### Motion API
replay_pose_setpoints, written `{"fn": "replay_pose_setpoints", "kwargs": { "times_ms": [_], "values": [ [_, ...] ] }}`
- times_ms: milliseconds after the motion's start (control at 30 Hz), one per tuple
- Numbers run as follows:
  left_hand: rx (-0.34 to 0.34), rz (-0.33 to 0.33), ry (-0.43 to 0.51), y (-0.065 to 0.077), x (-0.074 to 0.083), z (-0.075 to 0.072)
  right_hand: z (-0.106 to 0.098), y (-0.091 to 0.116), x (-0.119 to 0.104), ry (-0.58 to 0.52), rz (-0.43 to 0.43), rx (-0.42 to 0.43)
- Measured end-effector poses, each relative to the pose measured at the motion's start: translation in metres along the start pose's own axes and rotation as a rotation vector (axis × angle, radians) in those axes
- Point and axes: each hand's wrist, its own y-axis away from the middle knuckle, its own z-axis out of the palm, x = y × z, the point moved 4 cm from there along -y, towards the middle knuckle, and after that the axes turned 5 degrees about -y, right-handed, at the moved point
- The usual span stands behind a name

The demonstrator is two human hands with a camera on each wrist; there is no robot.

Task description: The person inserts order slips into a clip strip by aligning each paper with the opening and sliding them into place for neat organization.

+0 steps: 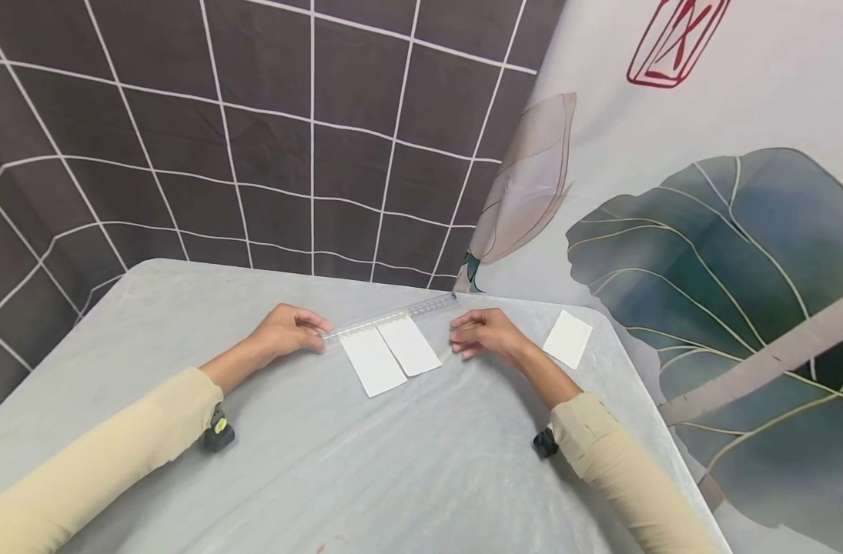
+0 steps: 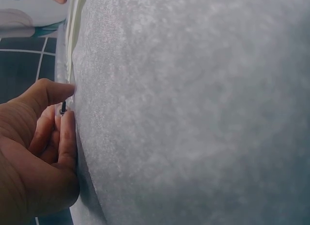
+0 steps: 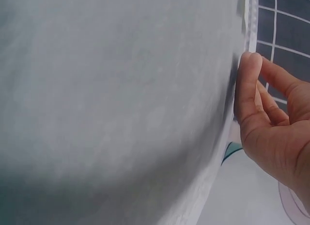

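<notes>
A clear plastic ruler lies slanted across the top ends of two white paper pieces, the left one and the right one, which lie side by side. My left hand holds the ruler's left end between thumb and fingers; the left wrist view shows the thumb and fingertips on either side of that end. My right hand is just right of the papers, below the ruler's right end, with loosely bent fingers and nothing visible in them.
A third, smaller white paper lies right of my right hand, near the table's right edge. Pale grey cloth covers the table. Behind stands a dark gridded curtain; on the right hangs a leaf-printed cloth.
</notes>
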Motion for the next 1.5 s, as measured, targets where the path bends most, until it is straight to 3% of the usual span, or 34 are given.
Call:
{"fn": "replay_pose_setpoints", "kwargs": {
  "times_ms": [800,1500],
  "values": [
    [-0.012,-0.007,0.019,0.002,-0.001,0.001,-0.025,0.011,0.008,0.017,-0.007,0.035],
    [-0.004,-0.004,0.016,0.002,0.0,-0.002,-0.063,0.03,0.006,0.053,-0.005,0.127]
  ]
}}
